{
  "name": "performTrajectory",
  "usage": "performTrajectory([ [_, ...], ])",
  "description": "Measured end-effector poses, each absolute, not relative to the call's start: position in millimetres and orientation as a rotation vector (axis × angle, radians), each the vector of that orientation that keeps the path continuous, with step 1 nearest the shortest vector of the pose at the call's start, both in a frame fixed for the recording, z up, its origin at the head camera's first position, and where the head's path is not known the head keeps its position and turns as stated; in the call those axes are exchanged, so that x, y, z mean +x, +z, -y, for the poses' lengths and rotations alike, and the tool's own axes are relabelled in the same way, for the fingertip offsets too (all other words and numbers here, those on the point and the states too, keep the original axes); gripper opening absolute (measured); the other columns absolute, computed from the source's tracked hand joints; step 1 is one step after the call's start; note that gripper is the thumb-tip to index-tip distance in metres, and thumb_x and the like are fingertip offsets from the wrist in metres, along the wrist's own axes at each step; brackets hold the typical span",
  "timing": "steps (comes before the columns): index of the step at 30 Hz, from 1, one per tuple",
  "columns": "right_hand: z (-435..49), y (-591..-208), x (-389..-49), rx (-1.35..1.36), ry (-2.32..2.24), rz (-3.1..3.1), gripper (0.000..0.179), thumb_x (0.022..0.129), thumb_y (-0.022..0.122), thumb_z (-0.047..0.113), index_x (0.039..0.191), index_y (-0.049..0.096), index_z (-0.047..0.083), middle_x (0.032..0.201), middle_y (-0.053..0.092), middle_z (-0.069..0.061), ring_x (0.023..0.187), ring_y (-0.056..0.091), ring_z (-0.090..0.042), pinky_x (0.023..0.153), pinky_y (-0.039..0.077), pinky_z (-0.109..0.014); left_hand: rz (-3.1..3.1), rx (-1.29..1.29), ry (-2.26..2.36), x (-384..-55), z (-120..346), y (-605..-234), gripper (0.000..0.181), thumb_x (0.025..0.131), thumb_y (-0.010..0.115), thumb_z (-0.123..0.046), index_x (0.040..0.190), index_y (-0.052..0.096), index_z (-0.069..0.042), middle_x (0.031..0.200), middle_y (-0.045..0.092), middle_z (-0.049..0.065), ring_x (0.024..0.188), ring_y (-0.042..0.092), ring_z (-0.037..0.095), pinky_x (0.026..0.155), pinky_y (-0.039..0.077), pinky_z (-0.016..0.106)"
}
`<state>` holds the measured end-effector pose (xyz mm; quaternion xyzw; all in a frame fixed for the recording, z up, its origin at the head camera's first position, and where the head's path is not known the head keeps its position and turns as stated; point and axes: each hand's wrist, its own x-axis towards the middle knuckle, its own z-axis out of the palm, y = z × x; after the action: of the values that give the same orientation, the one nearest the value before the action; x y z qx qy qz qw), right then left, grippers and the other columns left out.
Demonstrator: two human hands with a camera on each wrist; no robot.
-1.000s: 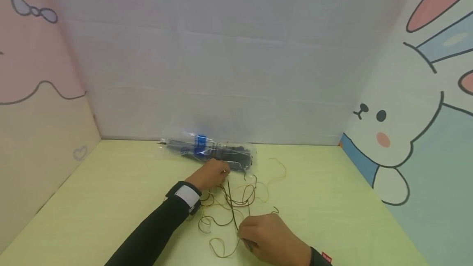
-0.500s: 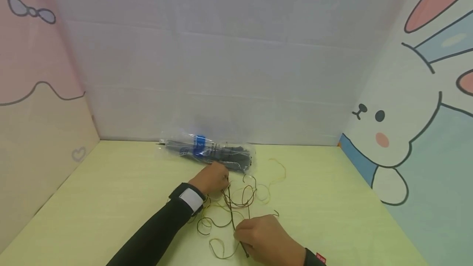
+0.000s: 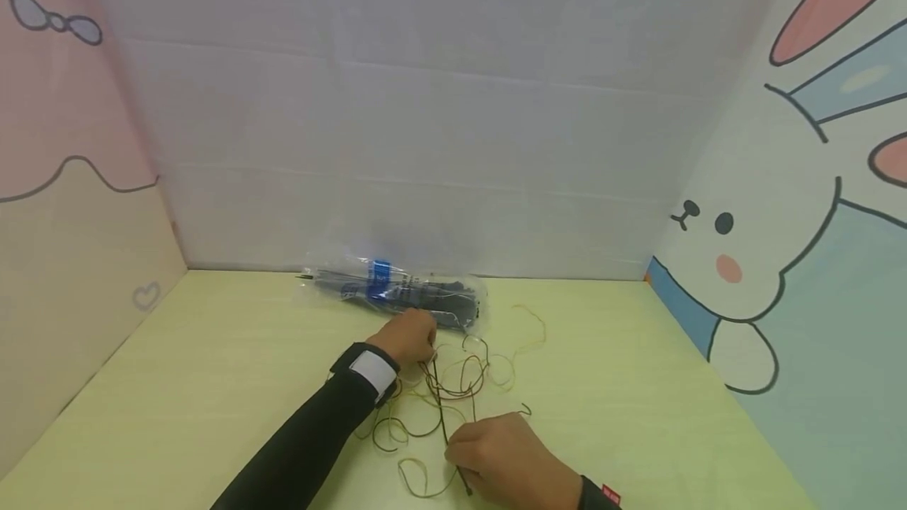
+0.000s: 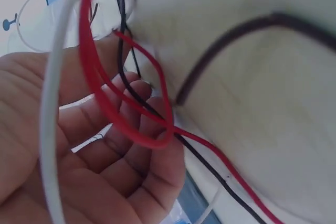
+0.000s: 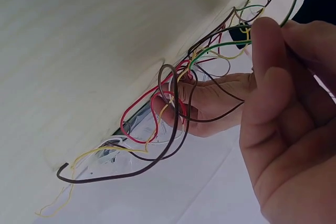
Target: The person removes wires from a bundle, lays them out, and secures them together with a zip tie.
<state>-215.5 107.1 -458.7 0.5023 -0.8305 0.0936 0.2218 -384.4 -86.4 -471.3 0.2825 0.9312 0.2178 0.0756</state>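
A thin dark strip [image 3: 439, 400], nearly straight, runs between the two hands over the tangle of wires. My left hand [image 3: 409, 337] pinches its far end between thumb and fingers. Red wire [image 4: 86, 40] loops in front of those fingers in the left wrist view, along with a white wire [image 4: 48, 103] and a black one. Closer to the body, my right hand [image 3: 506, 455] pinches the strip near its other end, whose tip pokes out below the fingers. In the right wrist view, a green wire [image 5: 223, 44] lies beside the right fingertips.
A clear plastic bag [image 3: 418, 290] with a blue label and long dark strips inside lies against the back wall. Loose coloured wires spread between the hands, with a yellow wire [image 3: 542, 329] trailing to the right. Printed panels [image 3: 843, 384] enclose the tabletop [image 3: 602, 392].
My left hand has come slightly nearer the body, away from the bag. My right hand has shifted slightly left, and the strip's near tip now shows below its fingers.
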Motion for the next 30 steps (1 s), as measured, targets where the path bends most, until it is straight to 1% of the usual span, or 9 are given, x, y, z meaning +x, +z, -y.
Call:
performTrajectory([
  [3, -106.7, -458.9, -215.4, 1.396, 0.254, 2.304, 0.023, 0.073, 0.073, 0.005, 0.069, 0.064, 0.026, 0.075, 0.063, 0.019, 0.066, 0.059, 0.009, 0.057, 0.037, -0.004, -2.758, 0.809, 0.658, -388.7, 87.7, -473.2, 0.034, 0.084, 0.072, -0.008, 0.057, 0.053, -0.015, 0.056, 0.038, -0.006, 0.051, 0.034, 0.011, 0.051, 0.032, 0.027],
  [6, -106.7, -459.6, -215.2, 1.405, 0.238, 2.312, 0.024, 0.073, 0.073, 0.005, 0.067, 0.064, 0.027, 0.073, 0.062, 0.020, 0.064, 0.056, 0.009, 0.056, 0.034, -0.004, -2.718, 0.741, 0.643, -392.2, 89.0, -474.1, 0.032, 0.084, 0.075, -0.014, 0.057, 0.058, -0.014, 0.056, 0.040, -0.005, 0.051, 0.035, 0.012, 0.050, 0.032, 0.027],
  [12, -108.0, -460.2, -214.7, 1.408, 0.229, 2.342, 0.023, 0.075, 0.074, 0.007, 0.068, 0.065, 0.027, 0.072, 0.061, 0.020, 0.064, 0.057, 0.009, 0.056, 0.034, -0.004, -2.670, 0.662, 0.613, -394.9, 88.3, -468.8, 0.019, 0.082, 0.079, -0.020, 0.067, 0.070, -0.013, 0.063, 0.060, -0.003, 0.056, 0.052, 0.013, 0.052, 0.041, 0.027],
  [17, -109.6, -458.6, -218.3, 1.411, 0.289, 2.370, 0.026, 0.075, 0.070, 0.003, 0.070, 0.064, 0.027, 0.072, 0.059, 0.020, 0.066, 0.053, 0.011, 0.058, 0.032, -0.003, -2.653, 0.784, 0.740, -396.9, 93.4, -467.7, 0.025, 0.081, 0.068, -0.002, 0.061, 0.061, -0.015, 0.059, 0.049, -0.004, 0.052, 0.041, 0.012, 0.050, 0.035, 0.027],
  [19, -109.7, -458.6, -221.7, 1.397, 0.308, 2.379, 0.028, 0.075, 0.069, 0.001, 0.070, 0.062, 0.027, 0.071, 0.057, 0.020, 0.066, 0.050, 0.012, 0.059, 0.030, -0.002, -2.665, 0.804, 0.800, -397.2, 96.6, -468.9, 0.021, 0.080, 0.063, 0.003, 0.068, 0.063, -0.014, 0.067, 0.053, -0.003, 0.058, 0.044, 0.014, 0.054, 0.039, 0.029],
  [21, -108.9, -458.7, -224.7, 1.387, 0.322, 2.380, 0.029, 0.075, 0.069, 0.000, 0.069, 0.060, 0.027, 0.070, 0.055, 0.020, 0.064, 0.045, 0.012, 0.059, 0.027, -0.003, -2.709, 0.782, 0.813, -396.5, 98.7, -471.2, 0.015, 0.082, 0.064, 0.002, 0.084, 0.069, -0.012, 0.085, 0.065, 0.000, 0.072, 0.056, 0.015, 0.064, 0.048, 0.033],
  [24, -107.2, -459.3, -226.9, 1.382, 0.323, 2.392, 0.028, 0.077, 0.069, 0.002, 0.069, 0.061, 0.027, 0.069, 0.055, 0.020, 0.063, 0.043, 0.012, 0.058, 0.025, -0.003, -2.780, 0.745, 0.806, -394.3, 99.4, -475.7, 0.016, 0.085, 0.069, -0.006, 0.100, 0.070, -0.010, 0.102, 0.069, 0.005, 0.086, 0.063, 0.017, 0.075, 0.053, 0.038],
  [27, -106.1, -460.0, -226.5, 1.391, 0.327, 2.414, 0.026, 0.079, 0.069, 0.003, 0.070, 0.063, 0.026, 0.070, 0.057, 0.020, 0.063, 0.044, 0.012, 0.057, 0.025, -0.003, -2.810, 0.764, 0.791, -392.4, 96.6, -479.3, 0.010, 0.084, 0.074, -0.016, 0.081, 0.071, -0.007, 0.075, 0.062, -0.001, 0.064, 0.053, 0.013, 0.060, 0.046, 0.031],
  [30, -105.3, -460.3, -226.4, 1.396, 0.341, 2.427, 0.027, 0.080, 0.069, 0.003, 0.069, 0.062, 0.027, 0.071, 0.057, 0.020, 0.063, 0.043, 0.012, 0.057, 0.025, -0.004, -2.840, 0.792, 0.752, -391.3, 94.0, -479.4, 0.027, 0.080, 0.079, -0.021, 0.059, 0.064, -0.012, 0.053, 0.045, -0.007, 0.048, 0.038, 0.009, 0.050, 0.034, 0.026],
])
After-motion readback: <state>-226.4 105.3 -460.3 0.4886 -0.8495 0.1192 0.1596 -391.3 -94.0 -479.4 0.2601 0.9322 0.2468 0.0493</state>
